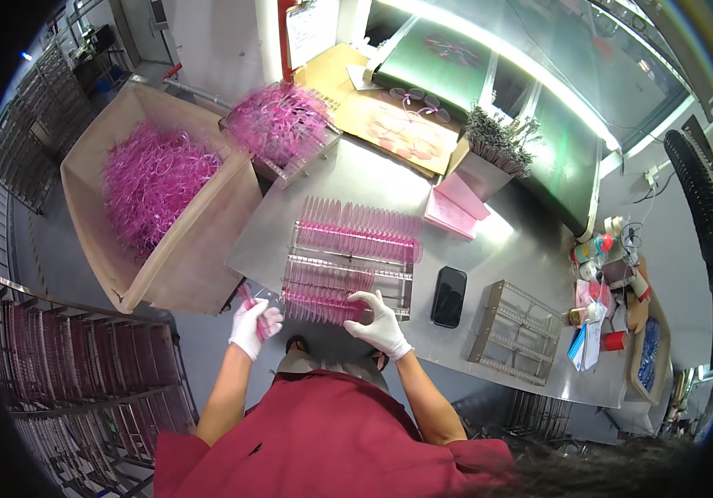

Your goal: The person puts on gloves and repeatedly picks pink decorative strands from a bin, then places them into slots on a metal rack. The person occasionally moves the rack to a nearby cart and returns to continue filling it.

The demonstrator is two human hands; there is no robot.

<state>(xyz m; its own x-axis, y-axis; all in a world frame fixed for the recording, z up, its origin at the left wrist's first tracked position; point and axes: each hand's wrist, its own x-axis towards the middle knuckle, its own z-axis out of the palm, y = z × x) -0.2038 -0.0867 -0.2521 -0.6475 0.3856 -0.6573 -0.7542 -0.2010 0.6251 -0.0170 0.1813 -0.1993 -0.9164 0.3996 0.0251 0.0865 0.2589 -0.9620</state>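
the rack (348,264) lies on the table (502,249) just in front of the person, filled with rows of pink lenses (356,235) standing on edge. the right hand (380,325), in a white glove, rests at the rack's near edge, at about 5 o'clock from its middle, fingers (364,305) narrow and pinched on a lens in the nearest row. the left hand (253,325), also gloved, is off the table's edge at 8 o'clock from the rack, fingers curled around a few pink pieces (250,300).

at 3 o'clock from the rack lies a black phone (449,296), and beyond it, toward 4 o'clock, an empty metal rack (516,332). at 1 o'clock sits a pink stack of sheets (454,207), with a box of dark parts (498,145) just behind it. at 11 o'clock a tray (282,129) is heaped with pink frames, touching a large cardboard box (157,199) at 9 o'clock that holds more of the same. at 12 o'clock, farther back, lies flat cardboard (390,116). at 7 o'clock, low beside the person, stands a cart (83,365) of loaded racks. small bottles and clutter (605,282) sit at the table's far right end.
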